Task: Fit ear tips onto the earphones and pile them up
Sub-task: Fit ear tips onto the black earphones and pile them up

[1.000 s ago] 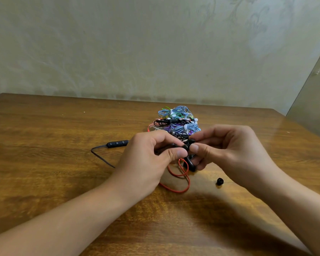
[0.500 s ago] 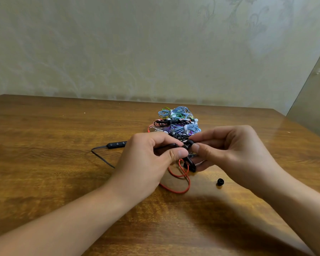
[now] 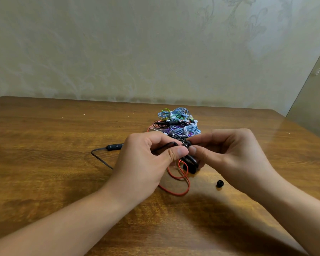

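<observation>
Left hand (image 3: 146,161) curled, thumb and forefinger pinching the black earphone (image 3: 172,144) by its stem, just short of the bud. Right hand (image 3: 229,154) likewise curled, thumb and forefinger tips pinched on a small dark piece at the bud's end, most likely an ear tip (image 3: 187,144) being pressed on; too small and too hidden by fingertips to say whether seated. Both pinches meeting between the two hands, held above the wooden table (image 3: 44,172). Below the thumbs, a black loop of cable and housing hanging, with a thin red cable (image 3: 181,189) trailing onto the table beneath the left hand's knuckles; whether one set or two, impossible to tell. Out past the left hand's far side, an inline remote (image 3: 115,146) on a dark cord lying flat. Beyond both hands' fingertips, the pile of bundled earphones (image 3: 177,124), blue, black, green and purple. Near the right wrist, well apart from the fingers, a spare ear tip (image 3: 219,183) resting alone. Judged as very light throughout: tip soft, rubbery, prone to fold or pop off and roll; bud hard and small, slippery in a loose pinch; cable limp, apt to snag on the pile. Best held by the rigid bud housing, never the cord, with the tip squeezed at its skirt and pushed straight over the nozzle.
</observation>
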